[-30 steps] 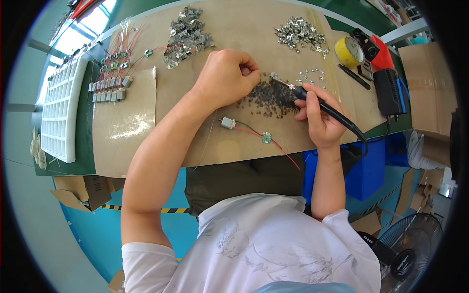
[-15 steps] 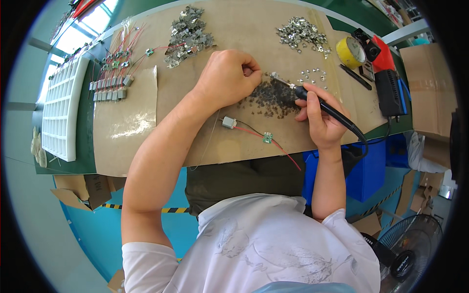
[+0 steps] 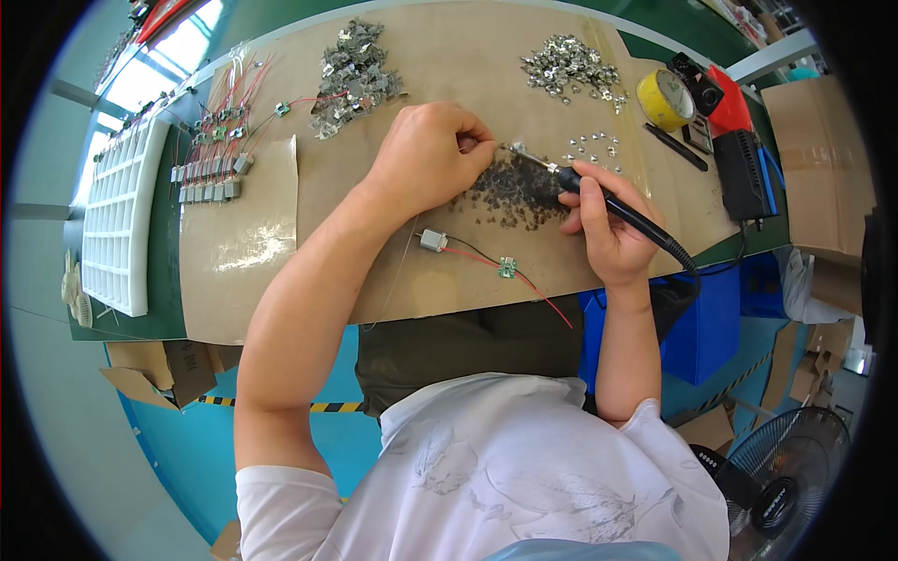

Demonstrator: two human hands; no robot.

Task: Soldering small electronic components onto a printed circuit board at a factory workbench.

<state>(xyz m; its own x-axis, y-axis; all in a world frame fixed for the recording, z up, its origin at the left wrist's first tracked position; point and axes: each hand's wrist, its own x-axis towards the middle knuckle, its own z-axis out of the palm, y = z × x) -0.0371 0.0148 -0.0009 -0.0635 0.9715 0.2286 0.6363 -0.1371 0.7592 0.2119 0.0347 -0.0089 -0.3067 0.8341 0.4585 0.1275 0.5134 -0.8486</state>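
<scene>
"Left hand (image 3: 426,154): holding what?"

"Curled, thumb and forefinger together; whether it grips anything, I can't tell. Below it, a small motor (image 3: 433,240) lies on the brown sheet (image 3: 365,224), wired to a green circuit board (image 3: 506,267)."

"Soldering iron (image 3: 645,224)?"

"Grasped by the right hand (image 3: 613,243), tip near the left fingertips."

"Any lettering?"

"Farthest right, pale print on the fan (image 3: 775,503) hub."

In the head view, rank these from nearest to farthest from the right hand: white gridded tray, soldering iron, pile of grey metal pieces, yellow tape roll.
From the right hand:
1. Soldering iron: held in it.
2. Yellow tape roll: beyond it, toward the upper right.
3. Pile of grey metal pieces: upper left.
4. White gridded tray: far left.
</scene>
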